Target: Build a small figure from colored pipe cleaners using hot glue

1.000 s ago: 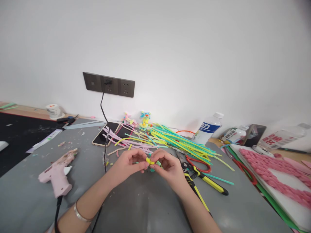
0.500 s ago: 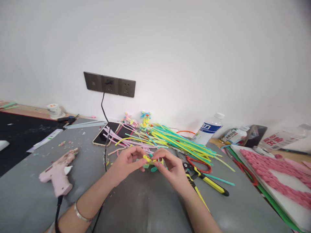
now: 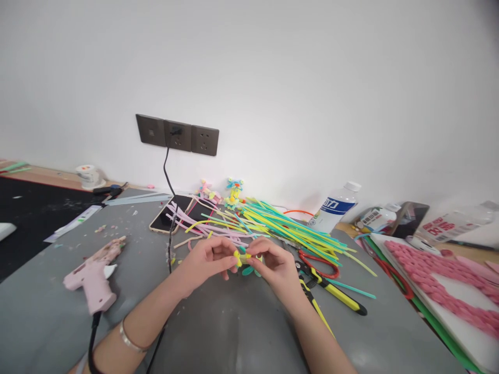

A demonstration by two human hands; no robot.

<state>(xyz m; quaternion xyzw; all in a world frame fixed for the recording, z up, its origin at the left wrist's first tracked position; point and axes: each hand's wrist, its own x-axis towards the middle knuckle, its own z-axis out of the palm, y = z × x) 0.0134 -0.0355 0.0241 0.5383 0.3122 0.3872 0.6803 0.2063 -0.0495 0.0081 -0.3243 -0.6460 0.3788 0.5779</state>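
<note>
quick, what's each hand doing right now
Left hand: closed, pinching the small yellow piece between thumb and fingers.
Right hand: closed, fingertips pinched at the same piece's other end.

Both forearms are bare and rise from the lower edge of the view. The left enters at 7 o'clock and points between 1 and 2 o'clock; the right enters at 5 o'clock and points toward 11 o'clock. The left hand [image 3: 206,262] and right hand [image 3: 275,262] face each other just below the centre of view, at near-equal height, fingertips close but apart. On each, thumb and index finger close in a pinch. The left thumb extends toward 2 o'clock, the right toward 10 o'clock. Remaining fingers are curled and partly hidden. The left wrist appears nearly straight.
</note>
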